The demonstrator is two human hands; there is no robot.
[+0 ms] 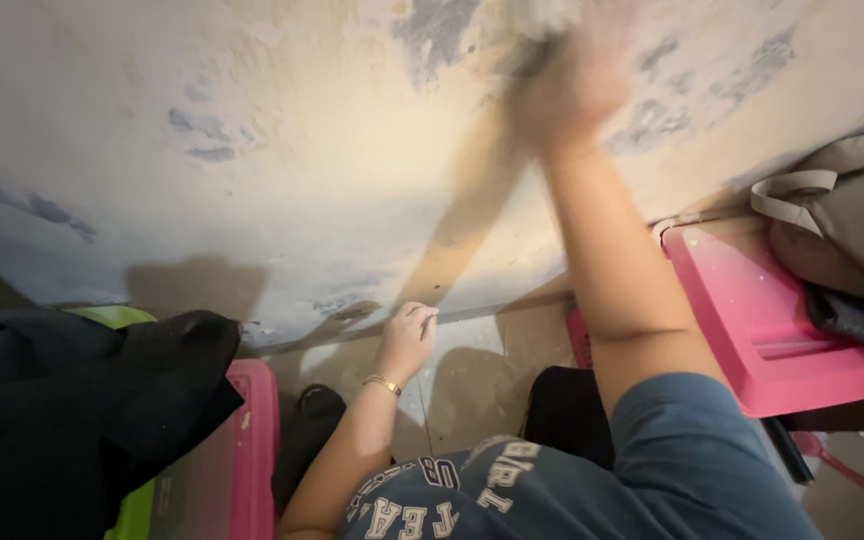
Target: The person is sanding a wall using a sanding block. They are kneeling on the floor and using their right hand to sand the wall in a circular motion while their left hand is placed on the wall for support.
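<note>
Fingers (pixel 562 95) of the right hand (pixel 570 85) are a blur up at one o'clock, pressed to the wall (pixel 282 150); whether they are curled round a cloth or scraper I cannot tell, though something pale smears above them. The worn, patchy plaster lies straight ahead of that hand, and the raised arm runs up to it from five o'clock. The left hand (pixel 407 340) sits lower, near six o'clock, fingers loosely curled with the tips touching the wall just above the floor (pixel 472 380), holding nothing; a thin bracelet (pixel 382 383) rings its wrist. The right hand is nearer the scuffed patches. Pink lid (pixel 762 330) at three o'clock, dark cloth (pixel 72 400) at eight.
</note>
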